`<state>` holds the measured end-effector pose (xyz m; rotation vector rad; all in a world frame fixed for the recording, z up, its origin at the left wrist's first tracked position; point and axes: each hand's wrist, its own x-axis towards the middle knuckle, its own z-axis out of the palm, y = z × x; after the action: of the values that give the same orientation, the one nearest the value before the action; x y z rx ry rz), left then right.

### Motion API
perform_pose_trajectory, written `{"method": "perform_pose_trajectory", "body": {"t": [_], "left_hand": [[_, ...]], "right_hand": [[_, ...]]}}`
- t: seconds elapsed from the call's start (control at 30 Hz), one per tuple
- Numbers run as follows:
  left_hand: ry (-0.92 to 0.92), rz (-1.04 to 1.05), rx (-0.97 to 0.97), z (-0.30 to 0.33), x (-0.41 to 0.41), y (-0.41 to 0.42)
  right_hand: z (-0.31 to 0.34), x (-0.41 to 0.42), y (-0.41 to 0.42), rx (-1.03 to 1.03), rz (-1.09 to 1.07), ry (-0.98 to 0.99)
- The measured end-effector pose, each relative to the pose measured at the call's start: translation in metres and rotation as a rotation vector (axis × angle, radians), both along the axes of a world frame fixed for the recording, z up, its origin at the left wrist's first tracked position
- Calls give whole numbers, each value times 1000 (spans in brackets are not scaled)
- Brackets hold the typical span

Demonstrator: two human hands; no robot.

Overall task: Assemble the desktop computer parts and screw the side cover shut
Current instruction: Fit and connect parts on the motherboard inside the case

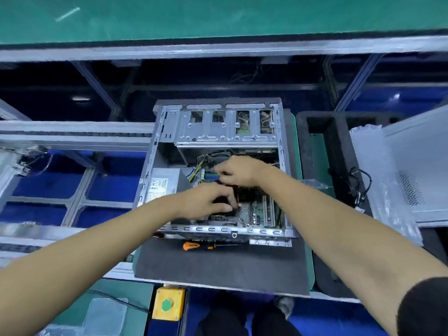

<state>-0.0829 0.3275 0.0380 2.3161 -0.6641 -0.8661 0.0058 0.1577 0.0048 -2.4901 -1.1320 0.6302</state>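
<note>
Both hands are down inside the open computer case (167, 132). The left hand (206, 202) curls its fingers round a dark part sitting on the motherboard (254, 212); its grip is narrow, closed on that part. The right hand (238, 170) reaches further back, fingers bent near the blue slots (212, 176); whether that grip holds anything I cannot tell. The case lies on a grey foam mat (218, 265) on the desk. An orange-handled screwdriver (201, 245) lies just beside its near edge. The white side cover (421, 166) rests well apart, to the right.
</note>
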Motion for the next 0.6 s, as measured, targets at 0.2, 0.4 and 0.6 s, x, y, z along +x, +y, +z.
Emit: {"method": "perform_pose_trajectory", "body": {"t": [0.2,0.4,0.6], "left_hand": [[-107,210,-103,12,-20,31],[-258,208,-167,17,-19,-5],[-399,141,-118,32,-6,-84]], "right_hand": [[18,-36,-15,70,-177,-74],[27,-75,-45,424,-629,26],[37,-96,-103,834,-990,0]]}}
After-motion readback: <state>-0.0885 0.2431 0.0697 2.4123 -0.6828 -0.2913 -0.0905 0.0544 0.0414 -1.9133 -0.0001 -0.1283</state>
